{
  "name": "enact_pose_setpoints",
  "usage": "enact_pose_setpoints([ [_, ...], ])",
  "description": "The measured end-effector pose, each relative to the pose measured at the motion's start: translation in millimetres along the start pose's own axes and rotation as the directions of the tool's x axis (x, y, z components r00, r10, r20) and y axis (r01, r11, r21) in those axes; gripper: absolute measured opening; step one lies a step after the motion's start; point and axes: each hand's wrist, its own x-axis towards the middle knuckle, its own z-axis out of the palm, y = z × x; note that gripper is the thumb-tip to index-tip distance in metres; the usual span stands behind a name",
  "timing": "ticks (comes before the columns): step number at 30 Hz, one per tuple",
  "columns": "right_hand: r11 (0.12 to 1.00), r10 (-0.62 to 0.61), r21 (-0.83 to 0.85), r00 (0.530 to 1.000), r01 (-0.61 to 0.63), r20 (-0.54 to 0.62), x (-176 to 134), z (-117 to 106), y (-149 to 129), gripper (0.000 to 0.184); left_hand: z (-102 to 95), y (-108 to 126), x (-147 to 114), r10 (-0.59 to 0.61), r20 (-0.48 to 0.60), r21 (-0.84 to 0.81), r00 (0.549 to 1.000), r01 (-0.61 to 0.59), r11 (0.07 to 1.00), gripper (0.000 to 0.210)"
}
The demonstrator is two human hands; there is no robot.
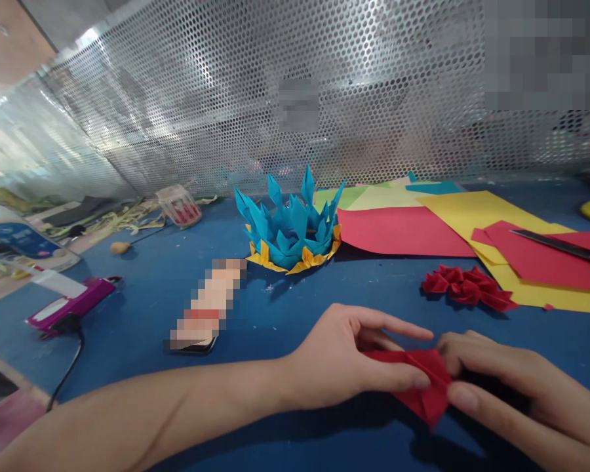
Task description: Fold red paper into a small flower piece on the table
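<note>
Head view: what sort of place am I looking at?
Likely a papercraft workbench, perhaps in a workshop: coloured sheets, a folded blue-and-yellow paper piece and a red folded paper in the person's left hand suggest it.

- The red paper is one small piece, folded and creased, with a pointed corner facing down.
- It sits at a tilt between the left hand and the right hand, over the blue table.
- The left thumb lies across its front, and the right fingers meet its right edge.
- Its back is hidden.
</note>
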Motion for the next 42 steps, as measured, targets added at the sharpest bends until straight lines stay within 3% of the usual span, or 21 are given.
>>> enact_pose_setpoints([
  [9,0.998,-0.003,0.069,0.997,-0.003,0.074,8,-3,-10,0.044,2.8,-3,0,0.031,-0.002,0.125,1.000,-0.030,0.992,0.048],
  [16,0.998,-0.057,0.026,0.998,0.057,0.029,8,-3,-14,0.056,1.0,-4,1,0.030,0.039,0.099,0.999,-0.034,0.994,0.050],
  [23,1.000,-0.017,0.024,0.999,0.016,0.037,3,-2,-12,0.048,4.1,1,-1,0.084,0.015,0.151,0.996,-0.085,0.985,0.034],
  [27,0.997,-0.032,0.066,0.999,0.030,0.032,1,1,-11,0.051,4.9,2,-1,0.099,0.005,0.144,0.995,-0.099,0.985,0.036],
  [33,0.995,0.098,0.027,0.975,-0.094,-0.200,5,7,-16,0.052,4.4,0,0,0.053,-0.021,-0.006,0.998,-0.053,0.999,0.047],
  [38,0.992,0.122,0.023,0.954,-0.121,-0.273,9,8,-19,0.052,7.2,-2,1,0.004,-0.034,-0.045,0.999,-0.006,0.999,0.028],
  [42,0.988,0.155,0.036,0.941,-0.151,-0.300,7,6,-18,0.053,6.8,-3,2,0.159,-0.024,0.003,0.987,-0.159,0.987,0.026],
])
